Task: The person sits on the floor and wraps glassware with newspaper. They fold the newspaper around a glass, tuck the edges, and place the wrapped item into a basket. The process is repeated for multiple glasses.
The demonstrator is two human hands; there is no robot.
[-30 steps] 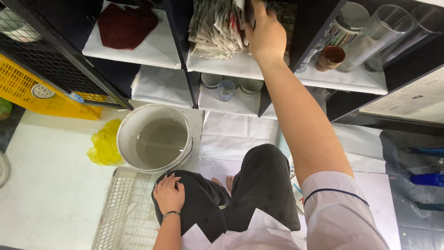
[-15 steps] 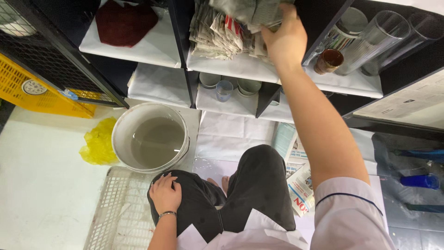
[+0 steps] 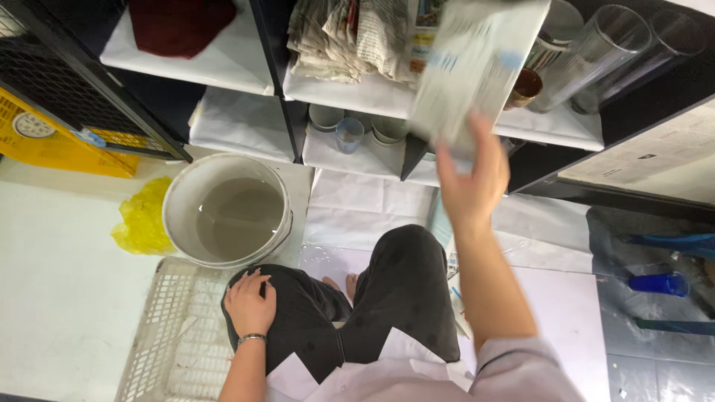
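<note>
Head view: right grip [image 3: 468, 186] holds newspaper [image 3: 469, 67] above it.

Your right hand [image 3: 469, 182] has come down off the shelf stack of newspapers [image 3: 350, 37], now holding a folded newspaper [image 3: 473, 71] pulled out in front of it.

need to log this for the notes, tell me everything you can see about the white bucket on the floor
The white bucket is round, looks like plastic, and stands upright on the pale floor below the shelves. It holds murky greyish water to well below the rim. A crumpled yellow bag lies against its left side, and a white lattice crate sits just in front of it. The left hand rests on the knee nearby, not touching the bucket.
</note>
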